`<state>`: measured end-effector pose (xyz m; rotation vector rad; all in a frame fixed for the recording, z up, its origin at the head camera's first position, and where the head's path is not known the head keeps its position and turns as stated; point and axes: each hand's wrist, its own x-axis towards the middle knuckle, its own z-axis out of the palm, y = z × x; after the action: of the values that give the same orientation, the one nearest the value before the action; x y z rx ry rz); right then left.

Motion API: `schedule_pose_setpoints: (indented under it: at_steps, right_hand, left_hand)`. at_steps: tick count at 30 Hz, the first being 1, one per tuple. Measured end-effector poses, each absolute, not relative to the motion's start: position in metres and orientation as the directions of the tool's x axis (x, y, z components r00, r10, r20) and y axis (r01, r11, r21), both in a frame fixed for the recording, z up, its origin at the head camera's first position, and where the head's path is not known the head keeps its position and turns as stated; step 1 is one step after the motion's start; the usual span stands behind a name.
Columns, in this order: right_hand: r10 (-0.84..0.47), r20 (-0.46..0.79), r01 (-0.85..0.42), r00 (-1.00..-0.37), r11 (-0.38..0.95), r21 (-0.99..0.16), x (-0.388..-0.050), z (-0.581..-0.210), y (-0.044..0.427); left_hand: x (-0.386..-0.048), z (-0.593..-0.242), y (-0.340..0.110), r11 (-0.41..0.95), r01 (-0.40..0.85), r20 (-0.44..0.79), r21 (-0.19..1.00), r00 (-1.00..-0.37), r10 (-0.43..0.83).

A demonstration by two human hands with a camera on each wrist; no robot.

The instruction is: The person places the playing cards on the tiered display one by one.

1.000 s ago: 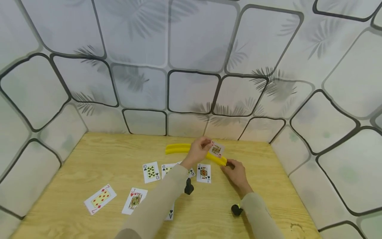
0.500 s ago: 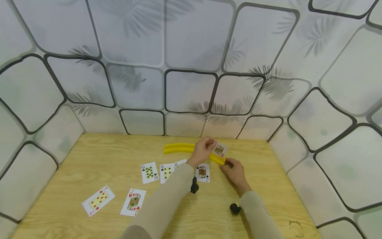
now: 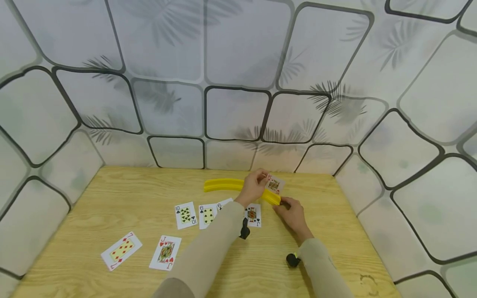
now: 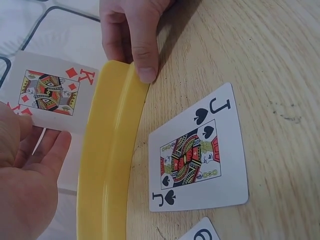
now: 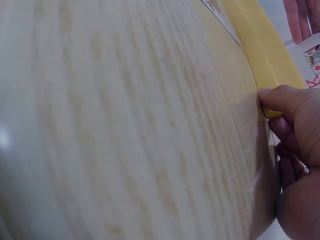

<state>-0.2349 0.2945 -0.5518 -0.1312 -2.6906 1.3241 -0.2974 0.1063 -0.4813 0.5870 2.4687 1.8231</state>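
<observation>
The king of diamonds (image 3: 275,186) was pinched in the left hand (image 3: 252,188) on my remote feed, by the right-hand part of a curved yellow rack (image 3: 222,184); I could not tell whether card and rack touched. The right hand (image 3: 294,214) gripped the rack's end, while the jack of spades (image 3: 254,215) lay face up on the wooden table (image 3: 134,190) just in front.

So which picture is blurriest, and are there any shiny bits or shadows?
Right wrist view: blurriest, the pale wooden table smeared, a bright spot at the left edge; left wrist view: the white king-of-diamonds card readable, a shiny streak on the curved yellow plastic-looking rack; head view: a soft shadow beside the right beige sleeve.
</observation>
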Motion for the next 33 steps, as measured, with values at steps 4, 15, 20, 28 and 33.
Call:
schedule_pose_setpoints:
  at_steps: [4, 15, 20, 28, 33]
  right_hand:
    - [0.142, 0.086, 0.017, -0.986, 0.6, -0.8, -0.2353, -0.5528, 0.2943]
    - [0.152, 0.084, 0.023, -0.985, 0.595, -0.803, -0.2361, -0.5551, 0.2959]
    - [0.154, 0.077, 0.031, -0.985, 0.601, -0.799, -0.2348, -0.5553, 0.2971]
    - [0.154, 0.065, 0.042, -0.986, 0.604, -0.796, -0.2349, -0.5556, 0.298]
    - [0.145, 0.073, 0.032, -0.987, 0.616, -0.787, -0.2351, -0.5547, 0.297]
  left_hand:
    - [-0.2966, -0.4804, 0.1053, 0.251, 0.282, 0.199, 0.926, -0.93, 0.309]
    - [-0.2953, -0.4781, 0.1052, 0.258, 0.292, 0.196, 0.921, -0.919, 0.342]
    - [-0.2946, -0.4791, 0.1054, 0.269, 0.3, 0.196, 0.915, -0.915, 0.352]
    - [-0.2962, -0.4775, 0.1062, 0.243, 0.298, 0.205, 0.923, -0.916, 0.346]
    - [-0.2987, -0.4799, 0.1072, 0.25, 0.307, 0.215, 0.919, -0.917, 0.336]
